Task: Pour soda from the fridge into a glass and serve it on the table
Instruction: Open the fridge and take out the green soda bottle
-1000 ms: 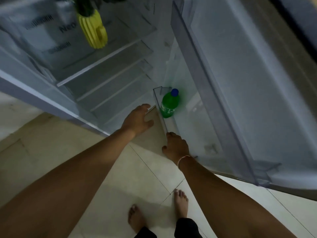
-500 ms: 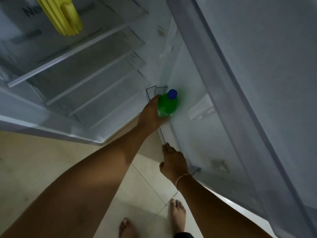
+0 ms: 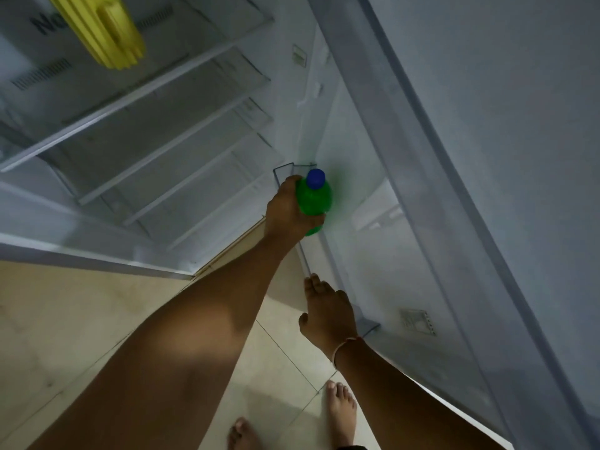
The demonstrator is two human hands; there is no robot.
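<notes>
A green soda bottle (image 3: 316,199) with a blue cap stands upright in the clear lower bin (image 3: 305,258) of the open fridge door (image 3: 454,157). My left hand (image 3: 285,216) is wrapped around the bottle's body from the left. My right hand (image 3: 328,313) rests lower down on the front rim of the same door bin, fingers laid flat along it. No glass or table is in view.
The fridge interior (image 3: 156,141) on the left has several bare glass shelves. A yellow object (image 3: 104,30) sits on an upper shelf. Pale floor tiles (image 3: 81,319) lie below, with my bare feet (image 3: 341,414) near the bottom edge.
My left hand moved from the fridge's lower edge up and right to the bottle and closed around it. My right hand stayed on the door bin's rim.
</notes>
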